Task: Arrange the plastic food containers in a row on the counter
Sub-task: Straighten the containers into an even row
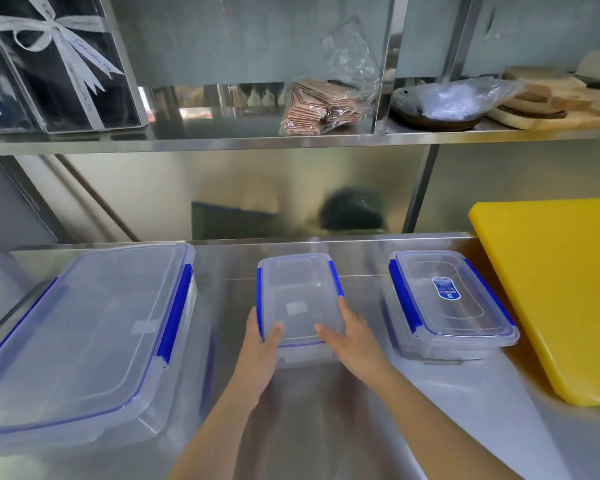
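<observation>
Three clear plastic containers with blue clip lids stand on the steel counter (302,427). A large container (84,337) fills the left side. In the middle is a small container (298,292), gripped at its near corners by both hands: my left hand (262,344) on the left corner, my right hand (350,336) on the right corner, thumbs resting on the lid. A medium container (447,303) with a blue label on its lid sits to the right, apart from my hands.
A thick yellow cutting board (561,289) lies at the right end of the counter. Above, a steel shelf (257,142) carries black boxes with white ribbon, a bag of brown sachets, a plastic-wrapped dish and wooden boards. The steel back wall stands behind the containers.
</observation>
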{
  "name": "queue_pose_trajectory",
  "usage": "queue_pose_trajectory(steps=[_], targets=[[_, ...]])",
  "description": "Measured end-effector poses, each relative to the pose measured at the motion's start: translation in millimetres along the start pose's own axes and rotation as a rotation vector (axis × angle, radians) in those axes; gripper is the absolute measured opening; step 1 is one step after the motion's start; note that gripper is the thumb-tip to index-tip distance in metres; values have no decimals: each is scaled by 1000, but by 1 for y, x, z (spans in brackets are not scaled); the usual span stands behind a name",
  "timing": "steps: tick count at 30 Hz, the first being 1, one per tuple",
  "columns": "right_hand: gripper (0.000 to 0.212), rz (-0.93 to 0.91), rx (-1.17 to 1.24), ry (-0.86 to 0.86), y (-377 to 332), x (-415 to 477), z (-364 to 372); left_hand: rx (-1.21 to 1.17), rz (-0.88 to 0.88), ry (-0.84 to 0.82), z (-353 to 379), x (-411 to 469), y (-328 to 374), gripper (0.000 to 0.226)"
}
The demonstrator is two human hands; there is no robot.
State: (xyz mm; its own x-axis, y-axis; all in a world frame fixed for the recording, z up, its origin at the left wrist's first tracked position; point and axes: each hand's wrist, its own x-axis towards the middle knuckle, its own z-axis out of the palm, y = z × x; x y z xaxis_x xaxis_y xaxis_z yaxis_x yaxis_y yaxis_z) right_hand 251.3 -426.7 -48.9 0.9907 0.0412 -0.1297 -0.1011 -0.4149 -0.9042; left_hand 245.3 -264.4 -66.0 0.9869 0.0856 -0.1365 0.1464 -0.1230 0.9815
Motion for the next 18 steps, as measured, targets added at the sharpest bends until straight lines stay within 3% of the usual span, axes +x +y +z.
queue_pose_trajectory(steps=[7, 10, 12, 14, 16, 18], targets=[[72, 18, -87, -51, 7, 0, -9, 48, -13, 9, 9, 1, 8, 42], [72, -40, -291, 48, -3, -7, -10, 219, -44, 59, 2, -7, 22, 57], [65, -178, -371, 200, -16, -13, -8, 313, 52, 183, -13, -20, 37, 63], [53, -296, -321, 252, -36, -17, 3, 384, 251, 341, -43, -34, 57, 50], [42, -328, -203, 197, -57, -20, 29, 491, 378, 538, -85, -42, 71, 33], [43, -255, -56, 74, -77, -22, 62, 610, 334, 737, -137, -41, 76, 29]])
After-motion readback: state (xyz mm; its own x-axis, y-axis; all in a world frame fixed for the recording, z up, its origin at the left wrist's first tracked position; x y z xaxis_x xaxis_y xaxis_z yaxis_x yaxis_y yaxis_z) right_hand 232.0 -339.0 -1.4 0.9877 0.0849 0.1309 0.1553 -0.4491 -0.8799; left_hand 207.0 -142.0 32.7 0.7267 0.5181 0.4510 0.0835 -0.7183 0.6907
